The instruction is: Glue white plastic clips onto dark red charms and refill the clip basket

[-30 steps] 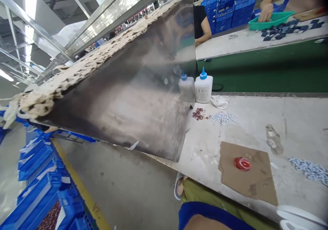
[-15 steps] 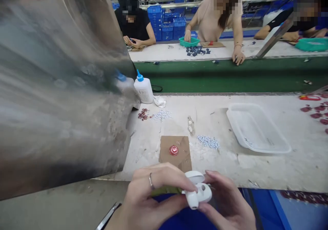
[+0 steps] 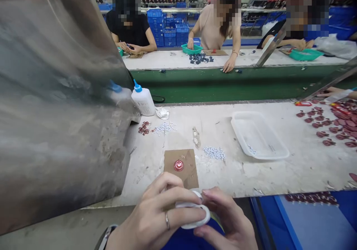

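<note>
Low in front of me, both hands hold a white earbud case (image 3: 192,224). My left hand (image 3: 158,213), with a ring on one finger, wraps its fingers over the top and left of it. On the right side, my right hand (image 3: 227,220) grips the case between thumb and fingers. Fingers cover much of the case, so the earbuds and the full lid are hidden. Just beyond the hands lies a brown cardboard piece (image 3: 192,175) with a round red and white part (image 3: 179,165) on it.
A metal panel (image 3: 64,94) stands at the left, beside a white glue bottle (image 3: 143,101). Small pale pieces (image 3: 214,153) lie near a clear plastic tray (image 3: 259,131). Dark red parts (image 3: 329,142) are spread at the right. Across the green divider (image 3: 195,83), several people work.
The view has swung right. The left fingers have moved across the case, now covering the earbud and opening that showed before. The lid looks lower and is mostly hidden.
</note>
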A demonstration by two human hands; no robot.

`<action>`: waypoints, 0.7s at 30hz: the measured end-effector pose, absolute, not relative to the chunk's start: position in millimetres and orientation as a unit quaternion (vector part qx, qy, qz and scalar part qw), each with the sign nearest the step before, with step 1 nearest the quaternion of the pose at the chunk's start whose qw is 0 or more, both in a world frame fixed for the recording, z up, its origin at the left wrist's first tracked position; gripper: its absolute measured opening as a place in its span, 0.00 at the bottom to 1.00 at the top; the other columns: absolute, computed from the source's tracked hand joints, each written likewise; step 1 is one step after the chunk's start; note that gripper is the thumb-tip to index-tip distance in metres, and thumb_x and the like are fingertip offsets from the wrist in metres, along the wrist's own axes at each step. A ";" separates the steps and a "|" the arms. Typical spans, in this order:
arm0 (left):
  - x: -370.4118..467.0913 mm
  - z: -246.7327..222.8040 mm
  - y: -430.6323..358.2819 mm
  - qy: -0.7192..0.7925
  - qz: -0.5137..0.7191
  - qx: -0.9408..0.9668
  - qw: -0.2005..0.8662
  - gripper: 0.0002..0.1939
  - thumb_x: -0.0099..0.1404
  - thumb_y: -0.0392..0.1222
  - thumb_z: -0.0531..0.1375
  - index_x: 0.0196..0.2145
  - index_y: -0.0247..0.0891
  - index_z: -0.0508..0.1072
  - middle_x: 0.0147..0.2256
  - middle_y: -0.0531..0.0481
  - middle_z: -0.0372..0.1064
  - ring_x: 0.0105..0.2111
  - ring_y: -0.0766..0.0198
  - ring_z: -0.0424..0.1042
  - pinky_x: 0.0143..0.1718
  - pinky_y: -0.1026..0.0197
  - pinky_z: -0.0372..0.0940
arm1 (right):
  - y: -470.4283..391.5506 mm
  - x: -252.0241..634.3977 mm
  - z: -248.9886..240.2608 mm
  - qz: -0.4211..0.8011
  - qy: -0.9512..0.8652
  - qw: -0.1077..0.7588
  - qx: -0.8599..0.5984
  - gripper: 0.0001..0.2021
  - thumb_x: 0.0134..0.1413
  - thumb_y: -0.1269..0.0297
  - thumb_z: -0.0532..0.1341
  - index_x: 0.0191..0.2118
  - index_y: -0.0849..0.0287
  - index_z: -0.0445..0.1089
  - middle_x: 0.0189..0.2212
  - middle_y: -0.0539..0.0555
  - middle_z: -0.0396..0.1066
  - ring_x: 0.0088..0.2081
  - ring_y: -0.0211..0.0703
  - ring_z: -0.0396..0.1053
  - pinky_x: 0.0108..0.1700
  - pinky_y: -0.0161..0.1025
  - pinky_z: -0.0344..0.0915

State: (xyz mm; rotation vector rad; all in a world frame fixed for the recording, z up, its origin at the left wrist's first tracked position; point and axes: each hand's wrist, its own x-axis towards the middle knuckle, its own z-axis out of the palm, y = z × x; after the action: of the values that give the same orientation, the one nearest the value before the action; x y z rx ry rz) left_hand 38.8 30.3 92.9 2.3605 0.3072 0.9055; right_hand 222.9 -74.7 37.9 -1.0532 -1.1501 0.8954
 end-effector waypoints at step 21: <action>40.6 64.5 15.9 0.338 0.301 0.719 0.528 0.22 0.67 0.47 0.65 0.59 0.54 0.74 0.54 0.52 0.77 0.52 0.65 0.78 0.53 0.74 0.70 | -75.4 219.4 10.3 0.515 -0.372 0.621 -0.458 0.29 0.47 0.64 0.77 0.56 0.45 0.73 0.44 0.54 0.80 0.42 0.49 0.81 0.45 0.44 0.80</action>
State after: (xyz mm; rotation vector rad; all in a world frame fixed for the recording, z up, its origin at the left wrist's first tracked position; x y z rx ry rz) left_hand 40.6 15.9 64.5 1.7166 0.8073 0.7190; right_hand 219.4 -75.4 10.3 -1.0535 -0.8545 1.1841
